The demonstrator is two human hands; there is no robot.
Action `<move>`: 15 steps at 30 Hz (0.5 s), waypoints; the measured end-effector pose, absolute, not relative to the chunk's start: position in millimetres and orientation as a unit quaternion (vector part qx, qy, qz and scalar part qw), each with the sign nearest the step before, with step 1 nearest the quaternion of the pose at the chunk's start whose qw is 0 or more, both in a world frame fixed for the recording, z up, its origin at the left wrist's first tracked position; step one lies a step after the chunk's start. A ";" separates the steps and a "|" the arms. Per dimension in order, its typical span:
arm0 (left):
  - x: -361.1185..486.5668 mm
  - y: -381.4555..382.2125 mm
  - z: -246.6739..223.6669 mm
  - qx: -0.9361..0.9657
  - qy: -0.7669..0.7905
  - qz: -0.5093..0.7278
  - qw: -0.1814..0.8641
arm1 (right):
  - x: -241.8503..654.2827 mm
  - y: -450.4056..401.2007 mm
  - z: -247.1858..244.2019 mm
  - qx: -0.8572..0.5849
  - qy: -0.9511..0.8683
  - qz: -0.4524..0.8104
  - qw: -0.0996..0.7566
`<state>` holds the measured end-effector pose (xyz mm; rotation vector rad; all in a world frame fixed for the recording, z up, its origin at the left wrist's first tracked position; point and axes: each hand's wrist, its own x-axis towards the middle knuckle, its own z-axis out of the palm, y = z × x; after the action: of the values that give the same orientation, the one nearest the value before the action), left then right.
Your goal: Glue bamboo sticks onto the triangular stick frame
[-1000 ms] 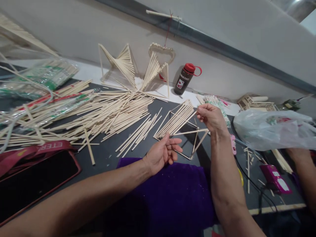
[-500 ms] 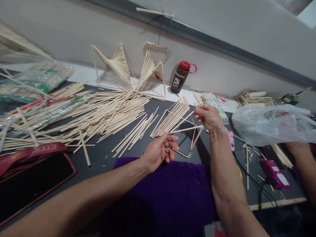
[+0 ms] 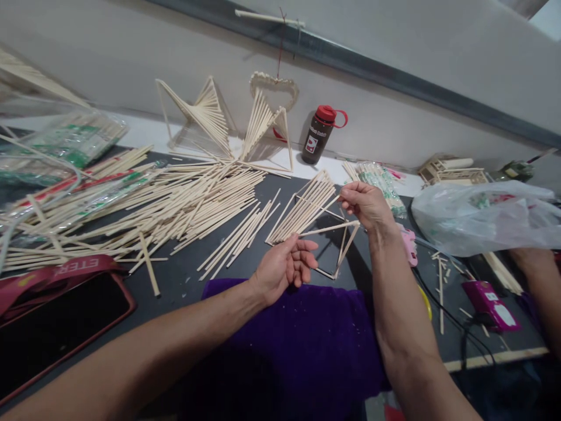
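A small frame of pale wooden sticks (image 3: pixel 305 204) lies on the dark table, with a row of sticks laid side by side across it. My right hand (image 3: pixel 364 204) pinches the upper right end of one stick at the row's right side. My left hand (image 3: pixel 287 263) is palm up at the frame's near left corner. Its thumb and index finger are at the lower end of the sticks, and the other fingers are loosely curled; whether it grips a stick cannot be made out. A purple cloth (image 3: pixel 307 345) lies below my hands.
Loose sticks (image 3: pixel 197 204) cover the table's left, near a phone (image 3: pixel 65 327). Twisted stick models (image 3: pixel 205 117) and a red-capped bottle (image 3: pixel 318 134) stand behind. At right are a plastic bag (image 3: pixel 482 216), a magenta box (image 3: pixel 491 305), cables and another person's arm (image 3: pixel 537 280).
My right hand has moved slightly left, bringing its stick closer to the row. My left hand has stayed nearly still.
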<state>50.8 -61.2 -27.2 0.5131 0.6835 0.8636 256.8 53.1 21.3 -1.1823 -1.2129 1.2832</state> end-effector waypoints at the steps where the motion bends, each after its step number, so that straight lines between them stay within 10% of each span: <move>1: 50.9 -61.0 -27.3 0.241 0.322 0.406 0.821 | 256.5 52.9 21.5 -0.485 -0.500 0.529 0.485; 15: 51.1 -62.8 -24.6 0.260 0.340 0.405 0.808 | 257.0 52.4 21.5 -0.499 -0.502 0.527 0.471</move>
<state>51.1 -62.8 -24.6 0.5553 0.7278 0.8660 257.0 52.4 21.5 -1.2216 -1.2284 1.2896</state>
